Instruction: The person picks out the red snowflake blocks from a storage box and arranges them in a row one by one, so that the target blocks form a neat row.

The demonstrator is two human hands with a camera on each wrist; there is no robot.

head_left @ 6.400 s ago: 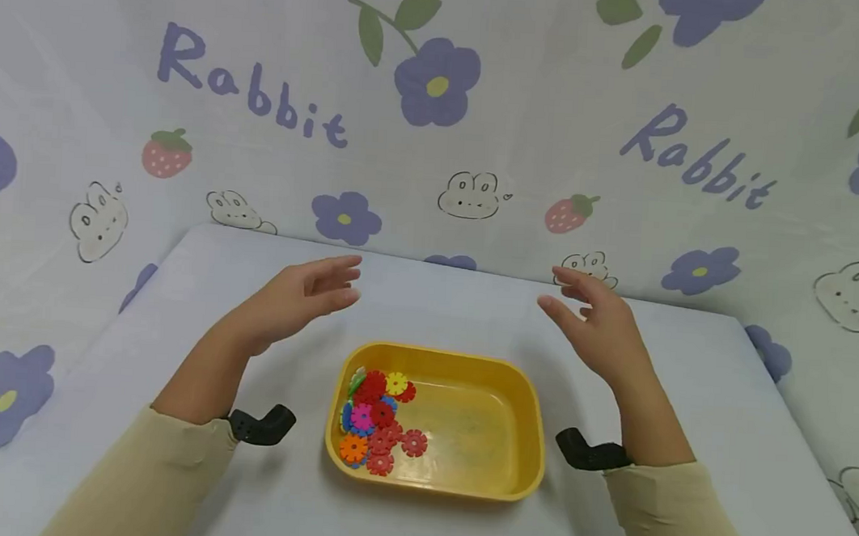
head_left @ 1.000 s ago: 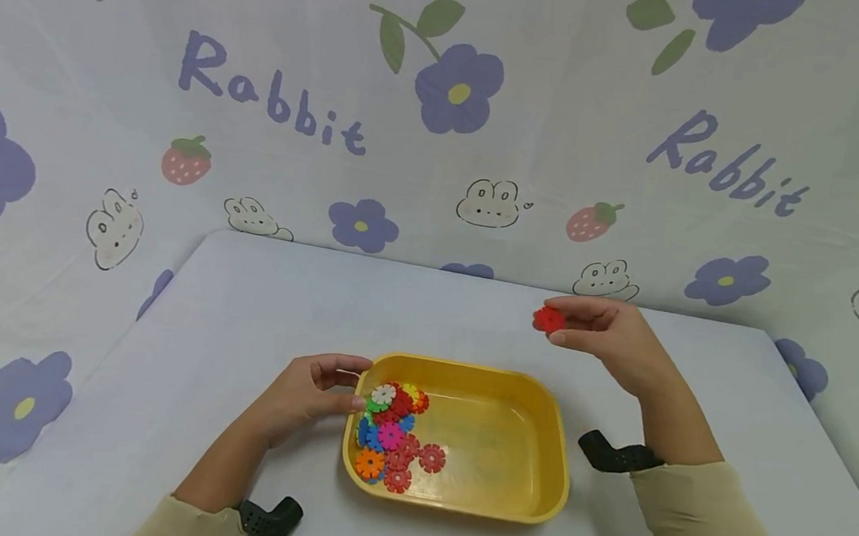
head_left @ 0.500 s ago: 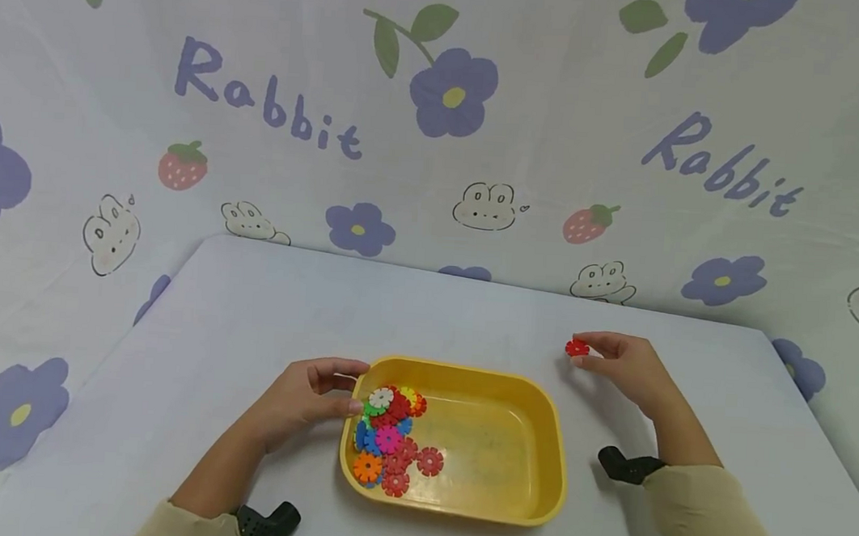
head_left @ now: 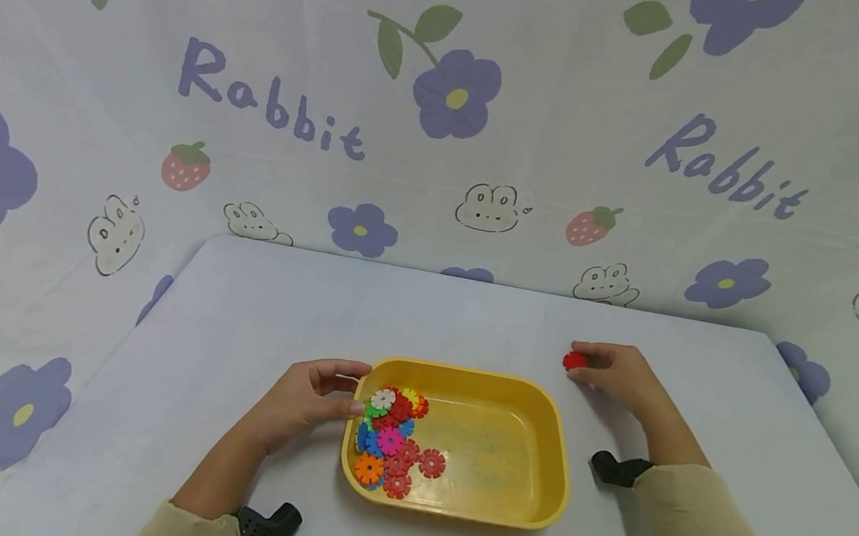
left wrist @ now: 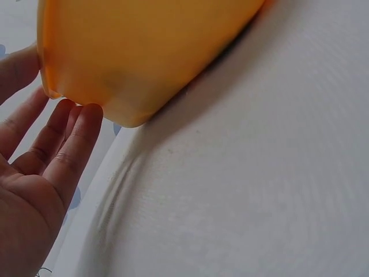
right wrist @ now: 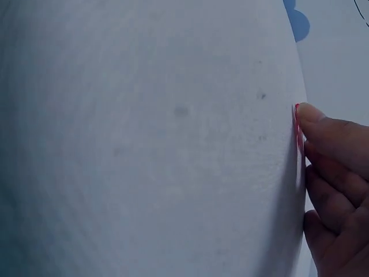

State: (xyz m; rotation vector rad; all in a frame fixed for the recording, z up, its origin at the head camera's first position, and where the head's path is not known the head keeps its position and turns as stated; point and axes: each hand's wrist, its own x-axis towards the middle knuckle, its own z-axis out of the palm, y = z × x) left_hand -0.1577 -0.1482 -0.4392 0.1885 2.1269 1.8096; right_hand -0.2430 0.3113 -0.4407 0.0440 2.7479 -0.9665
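Note:
At its left end, the yellow plastic tray (head_left: pixel 490 510) is steadied by my left hand (head_left: pixel 309 399), with thumb and fingers at the rim. The left wrist view shows the fingers (left wrist: pixel 74 150) against the tray's outer wall (left wrist: pixel 121 63). To the right and beyond the tray, my right hand (head_left: pixel 616 376) pinches a red notched snowflake disc (head_left: pixel 574 361) at the tabletop. In the right wrist view the disc (right wrist: pixel 298 130) appears edge-on, low against the white surface under the thumb.
Several snowflake discs (head_left: pixel 390 441) in pink, orange, blue, white, green and yellow pile up at the tray's left end. The white table (head_left: pixel 311 302) backs onto a printed cloth (head_left: pixel 288 50). A black wrist mount (head_left: pixel 270 525) projects from each sleeve.
With the red disc pinched, my right hand has come down from above the table to its surface, slightly right and nearer. My left hand has stayed at the tray's rim over the last second.

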